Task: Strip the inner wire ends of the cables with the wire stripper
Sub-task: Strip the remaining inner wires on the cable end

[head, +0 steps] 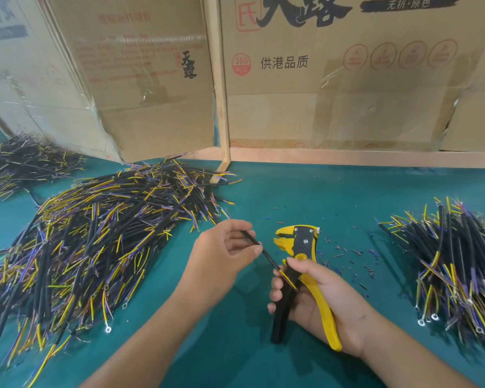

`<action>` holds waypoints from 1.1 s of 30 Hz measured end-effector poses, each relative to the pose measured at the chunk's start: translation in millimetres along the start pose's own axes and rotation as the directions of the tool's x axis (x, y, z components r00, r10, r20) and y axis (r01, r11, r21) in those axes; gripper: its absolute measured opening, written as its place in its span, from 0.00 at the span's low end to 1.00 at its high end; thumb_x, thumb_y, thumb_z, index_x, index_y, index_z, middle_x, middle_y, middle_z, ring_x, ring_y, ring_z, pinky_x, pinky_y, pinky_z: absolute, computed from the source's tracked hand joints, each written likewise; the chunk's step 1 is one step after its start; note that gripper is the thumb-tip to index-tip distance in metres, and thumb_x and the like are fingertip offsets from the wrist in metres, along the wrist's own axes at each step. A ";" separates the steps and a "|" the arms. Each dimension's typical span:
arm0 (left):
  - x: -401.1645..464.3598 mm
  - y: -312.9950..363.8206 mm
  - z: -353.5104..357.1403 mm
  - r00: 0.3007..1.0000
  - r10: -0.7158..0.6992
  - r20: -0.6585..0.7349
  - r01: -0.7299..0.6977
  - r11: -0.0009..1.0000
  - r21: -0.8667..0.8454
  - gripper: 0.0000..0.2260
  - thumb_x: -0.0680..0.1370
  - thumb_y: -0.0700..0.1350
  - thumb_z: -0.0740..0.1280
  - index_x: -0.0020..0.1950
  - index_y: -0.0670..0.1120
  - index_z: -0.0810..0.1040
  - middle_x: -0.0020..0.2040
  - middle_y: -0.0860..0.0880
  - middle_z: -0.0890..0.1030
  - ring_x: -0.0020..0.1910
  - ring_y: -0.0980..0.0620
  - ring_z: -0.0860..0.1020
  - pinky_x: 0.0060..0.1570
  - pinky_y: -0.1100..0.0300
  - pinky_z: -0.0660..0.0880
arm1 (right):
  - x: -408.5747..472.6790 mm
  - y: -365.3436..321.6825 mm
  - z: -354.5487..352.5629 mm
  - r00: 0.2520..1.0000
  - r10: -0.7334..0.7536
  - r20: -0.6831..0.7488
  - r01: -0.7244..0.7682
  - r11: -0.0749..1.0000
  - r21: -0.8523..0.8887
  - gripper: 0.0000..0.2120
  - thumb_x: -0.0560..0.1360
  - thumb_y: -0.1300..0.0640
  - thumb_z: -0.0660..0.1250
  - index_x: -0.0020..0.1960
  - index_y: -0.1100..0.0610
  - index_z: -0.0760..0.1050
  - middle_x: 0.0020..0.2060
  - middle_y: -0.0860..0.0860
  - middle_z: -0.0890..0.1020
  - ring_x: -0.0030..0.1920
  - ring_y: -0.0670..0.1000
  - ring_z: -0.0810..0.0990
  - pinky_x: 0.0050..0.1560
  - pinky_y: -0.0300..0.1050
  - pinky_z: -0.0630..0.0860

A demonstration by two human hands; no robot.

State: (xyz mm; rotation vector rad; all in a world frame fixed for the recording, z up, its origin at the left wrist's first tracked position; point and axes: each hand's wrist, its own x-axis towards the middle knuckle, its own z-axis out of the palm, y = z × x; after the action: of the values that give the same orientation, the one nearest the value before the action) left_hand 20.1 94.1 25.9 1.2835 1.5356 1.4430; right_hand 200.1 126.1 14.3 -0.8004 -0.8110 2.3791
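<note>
A: Wide shot first: a teal work table (305, 197) backed by tall cardboard boxes (333, 79) printed with black and red characters, and a pale wooden frame (221, 107) standing between them.

B: And the stock on it is huge. The big pile of cables (95, 233) sprawls over the left half, black jackets with yellow and blue-purple inner wires, some tipped with ring terminals. A further heap (20, 161) sits in the far left corner.

A: Over on the right edge, a smaller pile of cables (459, 261), lying more or less parallel.

B: Now centre stage. The right hand (319, 292) is wrapped around the wire stripper (300, 264), fingers curled over the black handle, the yellow handle against the palm. The head of the tool points up and away, yellow jaws parted.

A: The left hand (227, 247) pinches a single black cable (261, 249) between thumb and fingertips, the other fingers loosely curled. The cable slants down to the right, and its yellow inner wire lies across the stripper's handles, at the right-hand fingers.

B: Smallest of all: insulation scraps (347, 256), blue and reddish bits, are scattered on the table just right of the tool's head.
</note>
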 end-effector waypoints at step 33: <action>-10.7 18.5 1.3 0.990 0.122 0.076 -0.102 0.969 -0.226 0.04 0.81 0.42 0.64 0.48 0.49 0.72 0.40 0.51 0.77 0.25 0.54 0.63 0.24 0.66 0.62 | -0.8 -0.7 0.5 1.000 0.000 0.020 0.000 1.000 0.024 0.14 0.74 0.50 0.67 0.44 0.62 0.76 0.37 0.57 0.73 0.35 0.56 0.73 0.43 0.53 0.77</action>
State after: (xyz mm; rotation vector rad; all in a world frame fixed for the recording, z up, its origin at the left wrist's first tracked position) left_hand 28.4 82.7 41.9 1.2978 1.2226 1.5575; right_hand 200.5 125.9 15.3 -0.7679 -0.7890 2.3961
